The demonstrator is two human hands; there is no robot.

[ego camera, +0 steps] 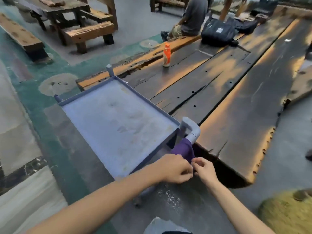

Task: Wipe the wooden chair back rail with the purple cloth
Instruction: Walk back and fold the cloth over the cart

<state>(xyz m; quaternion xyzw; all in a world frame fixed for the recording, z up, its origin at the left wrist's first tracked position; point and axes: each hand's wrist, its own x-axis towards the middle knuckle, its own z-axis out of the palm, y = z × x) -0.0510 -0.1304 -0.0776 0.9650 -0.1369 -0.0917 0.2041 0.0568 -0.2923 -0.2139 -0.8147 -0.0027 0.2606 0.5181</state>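
Observation:
A purple cloth (183, 150) hangs draped over the grey pipe handle (192, 130) of a grey cart, just below its elbow bend. My left hand (175, 168) has curled fingers at the cloth's lower edge, and my right hand (205, 169) pinches that same edge with thumb and fingertips. The two hands meet side by side under the cloth. No wooden chair back rail is plainly in view; only wooden benches (89, 33) stand far off at the top left.
The cart's flat grey tray (118, 122) fills the middle. A long dark wooden table (228, 92) runs to the right, carrying an orange bottle (167, 55) and a black bag (217, 33). A seated person (192, 16) is at the far end.

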